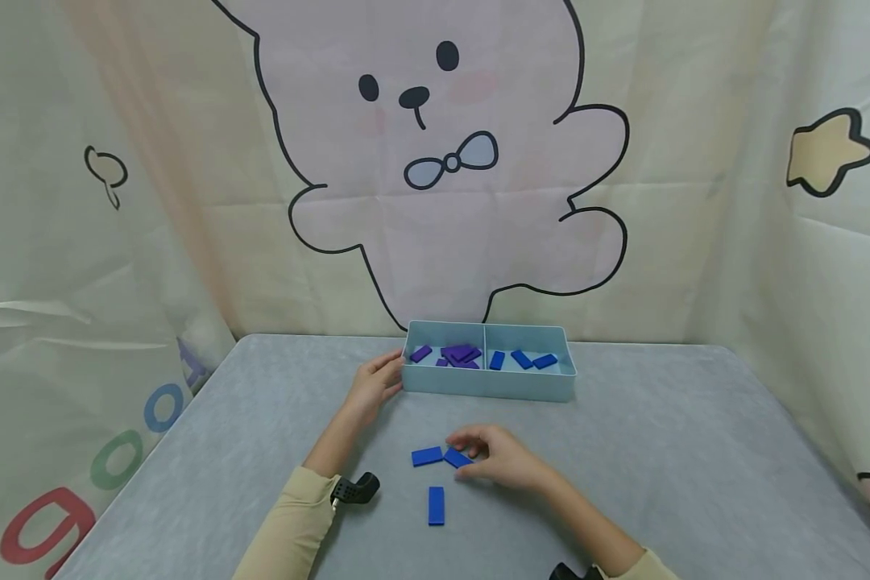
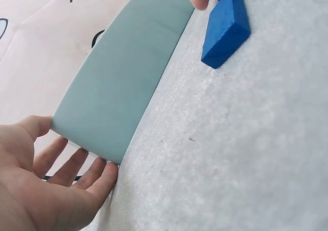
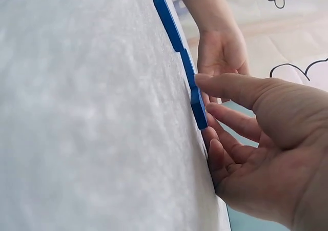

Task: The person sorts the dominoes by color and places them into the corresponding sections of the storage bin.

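Note:
At the left end of a pale blue two-compartment tray, my left hand rests its fingertips against the end wall. In the left wrist view the thumb of this left hand touches the tray's corner, with the fingers spread along the edge. My right hand pinches a blue block between thumb and fingers, low over the table. A second blue block lies just left of it, their ends close together. Nearer to me lies a third blue block, pointing lengthwise toward the tray.
Several purple blocks lie in the tray's left compartment, and three blue blocks in the right one. A grey cloth covers the table. Behind it hangs a curtain with a cartoon bear.

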`<state>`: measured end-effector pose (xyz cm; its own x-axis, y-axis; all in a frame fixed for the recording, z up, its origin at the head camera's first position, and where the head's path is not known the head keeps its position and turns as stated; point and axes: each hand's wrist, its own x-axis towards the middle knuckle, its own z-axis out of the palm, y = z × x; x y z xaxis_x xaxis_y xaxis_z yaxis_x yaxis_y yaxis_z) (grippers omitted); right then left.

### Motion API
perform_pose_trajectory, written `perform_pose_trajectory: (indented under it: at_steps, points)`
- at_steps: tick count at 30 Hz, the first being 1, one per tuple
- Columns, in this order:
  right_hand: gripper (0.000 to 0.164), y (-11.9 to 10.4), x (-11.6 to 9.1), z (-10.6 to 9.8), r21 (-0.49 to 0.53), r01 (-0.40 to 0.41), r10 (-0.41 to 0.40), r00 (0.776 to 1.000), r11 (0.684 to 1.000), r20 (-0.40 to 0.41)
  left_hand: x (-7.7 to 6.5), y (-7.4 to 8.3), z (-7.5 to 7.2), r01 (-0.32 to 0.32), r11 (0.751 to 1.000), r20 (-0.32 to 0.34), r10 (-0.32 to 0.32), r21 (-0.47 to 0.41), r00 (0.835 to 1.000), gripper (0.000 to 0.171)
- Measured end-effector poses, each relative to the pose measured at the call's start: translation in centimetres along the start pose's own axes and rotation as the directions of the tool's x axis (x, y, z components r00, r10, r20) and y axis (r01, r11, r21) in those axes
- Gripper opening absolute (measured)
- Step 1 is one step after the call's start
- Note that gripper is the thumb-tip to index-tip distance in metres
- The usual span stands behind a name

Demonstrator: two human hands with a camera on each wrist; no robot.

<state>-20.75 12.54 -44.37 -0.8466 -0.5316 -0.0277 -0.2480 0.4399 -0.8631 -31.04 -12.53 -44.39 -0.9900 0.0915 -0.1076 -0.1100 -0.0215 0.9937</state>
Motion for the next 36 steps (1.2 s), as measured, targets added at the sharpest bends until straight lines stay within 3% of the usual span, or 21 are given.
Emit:
perform_pose_trajectory:
  at_steps: [14,36]
  points:
    - [0.034,0.27,-0.07,0.64,-0.091,0.037,-0.041,0.998,0.995,-0.043,0.07,-0.07,-0.16,0.001,1.000,0.002,-0.001,-0.012,1.000,0.051]
    - [0.024,0.06,-0.24,0.68,-0.110,0.036,-0.041,0.998,0.993,-0.045,0.03,-0.09,0.06,0.008,1.000,-0.012,-0.008,-0.004,1.000,0.049]
